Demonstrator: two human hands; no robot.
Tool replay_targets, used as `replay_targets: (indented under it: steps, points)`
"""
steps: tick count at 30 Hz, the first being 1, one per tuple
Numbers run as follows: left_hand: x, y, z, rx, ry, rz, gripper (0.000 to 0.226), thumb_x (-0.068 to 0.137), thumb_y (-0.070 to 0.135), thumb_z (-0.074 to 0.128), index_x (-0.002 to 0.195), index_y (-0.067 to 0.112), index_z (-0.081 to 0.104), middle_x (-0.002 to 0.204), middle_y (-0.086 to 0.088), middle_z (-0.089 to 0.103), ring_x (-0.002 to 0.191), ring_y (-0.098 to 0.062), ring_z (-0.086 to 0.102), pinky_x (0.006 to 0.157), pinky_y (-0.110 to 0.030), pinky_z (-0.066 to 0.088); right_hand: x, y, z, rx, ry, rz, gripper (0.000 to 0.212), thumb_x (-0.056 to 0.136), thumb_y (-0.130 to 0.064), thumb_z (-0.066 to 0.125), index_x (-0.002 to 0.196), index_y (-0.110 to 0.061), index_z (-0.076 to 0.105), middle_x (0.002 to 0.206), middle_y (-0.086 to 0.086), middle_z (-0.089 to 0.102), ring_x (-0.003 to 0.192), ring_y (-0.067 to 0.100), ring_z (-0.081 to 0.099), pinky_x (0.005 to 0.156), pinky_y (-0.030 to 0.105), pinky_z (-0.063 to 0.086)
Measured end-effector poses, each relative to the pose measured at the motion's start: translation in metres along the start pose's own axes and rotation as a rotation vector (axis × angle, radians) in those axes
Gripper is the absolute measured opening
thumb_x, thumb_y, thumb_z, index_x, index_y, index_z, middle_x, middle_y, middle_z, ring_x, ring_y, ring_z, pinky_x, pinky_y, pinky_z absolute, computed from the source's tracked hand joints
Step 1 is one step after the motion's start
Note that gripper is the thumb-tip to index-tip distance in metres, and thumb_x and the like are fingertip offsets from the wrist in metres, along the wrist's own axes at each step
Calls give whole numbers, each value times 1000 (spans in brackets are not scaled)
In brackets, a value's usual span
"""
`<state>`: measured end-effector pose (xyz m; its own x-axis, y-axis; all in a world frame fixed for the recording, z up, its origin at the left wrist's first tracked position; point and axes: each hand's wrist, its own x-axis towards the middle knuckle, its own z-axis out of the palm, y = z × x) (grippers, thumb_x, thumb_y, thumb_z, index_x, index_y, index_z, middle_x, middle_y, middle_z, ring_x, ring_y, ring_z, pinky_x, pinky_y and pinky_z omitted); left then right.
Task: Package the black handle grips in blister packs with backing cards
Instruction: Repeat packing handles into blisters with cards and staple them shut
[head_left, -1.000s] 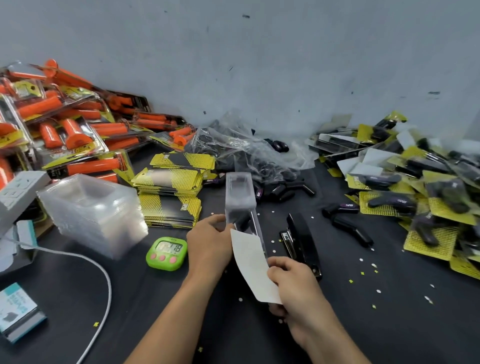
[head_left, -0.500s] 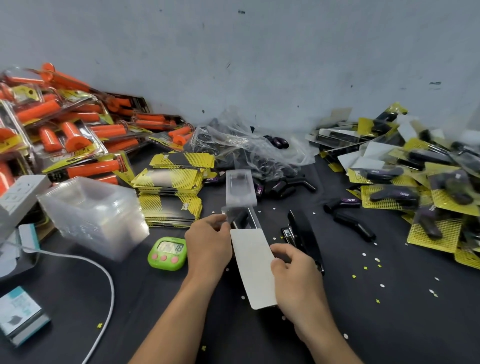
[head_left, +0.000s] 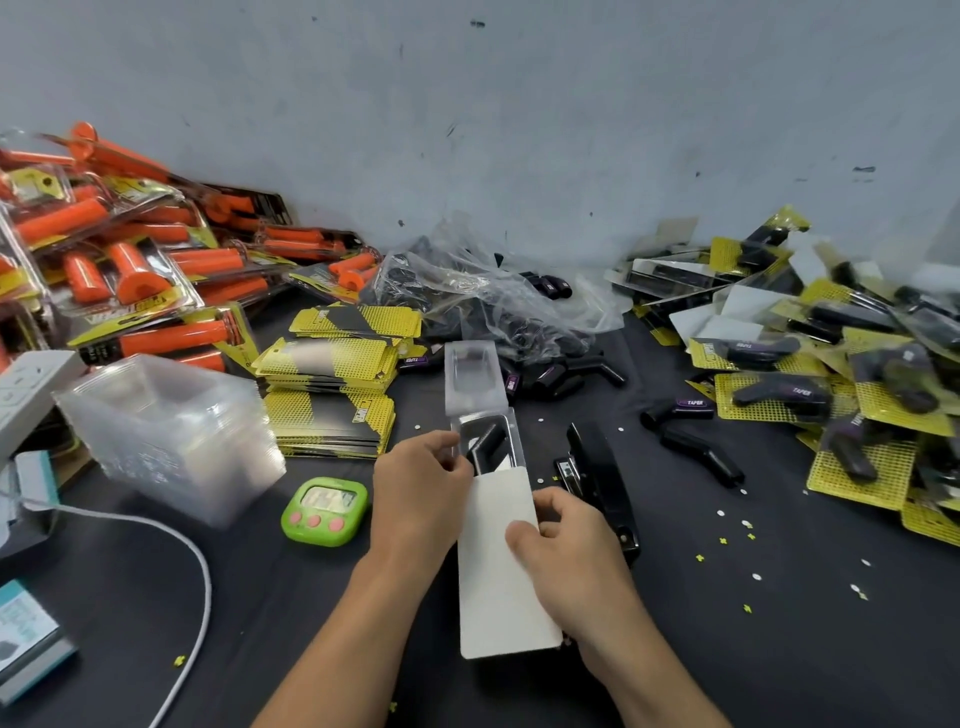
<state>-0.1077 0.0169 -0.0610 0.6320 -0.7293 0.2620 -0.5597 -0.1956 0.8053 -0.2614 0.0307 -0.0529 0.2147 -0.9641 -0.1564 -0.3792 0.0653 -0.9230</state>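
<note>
At centre frame, the right hand (head_left: 566, 561) is pinching a white backing card (head_left: 496, 587) while the left hand (head_left: 421, 493) is gripping the clear blister pack (head_left: 475, 387) holding a black handle grip (head_left: 488, 441), beside a stapler (head_left: 597, 483) on the tabletop (head_left: 727, 649).

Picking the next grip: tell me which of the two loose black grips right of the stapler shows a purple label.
The farther grip, higher in view, has a purple band at its right end. The nearer grip, just below it, shows only black.
</note>
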Motion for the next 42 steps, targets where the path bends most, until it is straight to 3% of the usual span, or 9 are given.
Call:
replay_targets:
  steps: [4, 12, 18, 25, 28, 32, 35, 38, 42]
  points:
    - [3, 0, -3, -45, 12, 57, 22, 85, 14, 72, 102, 25, 81, 79, 10, 75, 75, -9, 68, 69, -13, 47, 7, -2, 7, -21, 98, 23, 12, 89, -14, 59, 90, -23, 67, 75, -1, 76, 73, 20, 72, 70, 39, 60]
    - [15, -8, -11, -261, -29, -61, 46, 80, 14, 77, 121, 36, 74, 73, 29, 73, 56, 7, 61, 68, -27, 54, 16, -7, 15, -28, 135, 1, 29, 94, -16, 56, 65, -15, 55, 63, -5, 61, 63, 16, 55, 57, 29, 40]
    - [11, -11, -14, -351, -101, 27, 67, 75, 8, 76, 128, 48, 64, 80, 18, 76, 66, -2, 70, 63, -15, 53, 20, -8, 14, -100, 166, -31, 51, 97, -27, 58, 55, -13, 34, 52, -3, 43, 52, 15, 38, 45, 24, 27]
    - [16, -8, -20, -565, -238, -115, 97, 60, 13, 69, 150, 40, 44, 74, 7, 70, 61, -9, 62, 55, -21, 50, 22, -15, 12, -37, 89, -33, 47, 95, -43, 58, 60, -12, 51, 56, -1, 59, 57, 19, 56, 51, 32, 41]
    - [15, -7, -16, -667, -262, -225, 91, 59, 10, 67, 147, 29, 52, 70, 6, 67, 62, -9, 61, 55, -23, 52, 20, -10, 5, 164, -85, -30, 13, 91, -26, 67, 84, -17, 74, 79, -4, 78, 74, 15, 74, 65, 34, 60]
    - [15, -5, -16, -622, -241, -189, 72, 59, 9, 67, 129, 25, 69, 76, 0, 70, 62, -11, 65, 56, -29, 56, 19, -5, 1, 206, -111, -45, 14, 90, -5, 63, 91, -9, 77, 87, 8, 79, 85, 32, 75, 74, 50, 61]
    - [12, -3, -18, -628, -321, -155, 71, 60, 7, 66, 128, 26, 70, 75, 4, 69, 62, -9, 65, 57, -29, 56, 20, -5, 8, 209, -15, -37, 23, 95, -22, 68, 83, -2, 75, 78, 13, 77, 68, 35, 74, 56, 49, 59]
    - [11, -3, -21, -645, -341, -122, 72, 61, 5, 65, 128, 31, 69, 80, -3, 70, 64, -12, 62, 58, -30, 56, 18, -8, 11, 247, -38, 14, 37, 95, -39, 67, 81, -5, 71, 66, 13, 74, 44, 31, 66, 35, 27, 40]
    - [10, -3, -20, -625, -238, -142, 65, 61, 9, 64, 117, 41, 70, 76, -6, 70, 64, -13, 65, 53, -27, 53, 18, -5, 6, 252, -190, -34, 21, 76, -29, 71, 86, -11, 77, 82, 7, 79, 72, 27, 76, 64, 41, 61]
